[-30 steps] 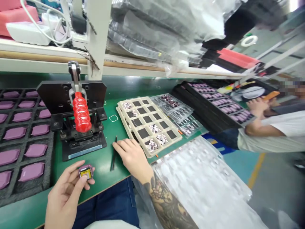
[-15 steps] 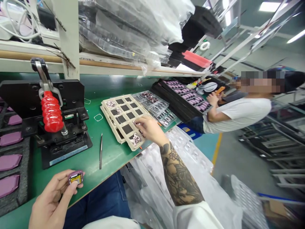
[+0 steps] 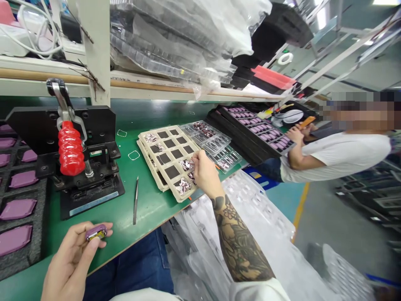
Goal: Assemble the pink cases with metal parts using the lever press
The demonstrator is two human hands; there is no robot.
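Note:
My left hand [image 3: 67, 259] is closed on a small purple watch-like case [image 3: 91, 231], its open side showing a yellow part inside. It is held between thumb and fingers above the table's front edge. At the near right side of a cream compartment tray [image 3: 163, 165], my right hand [image 3: 206, 173] has its fingers pinched together. Whether a tiny part is between the fingertips I cannot make out. Small shiny metallic pieces [image 3: 183, 186] lie in several of the tray's compartments, next to this hand. Tweezers [image 3: 135, 200] lie on the green table [image 3: 153, 209] between my hands.
A black press fixture with a red handle [image 3: 71, 148] stands at the left, beside a dark foam tray [image 3: 37, 255] of purple pieces. Clear plastic trays [image 3: 216, 144] lie behind the cream tray. Farther right sits a co-worker [image 3: 341, 154] near a black tray [image 3: 272, 146] of purple parts.
My right hand has lifted slightly back from the tray, uncovering pieces in a compartment. My left hand has tilted the purple case. The whole view has shifted a little.

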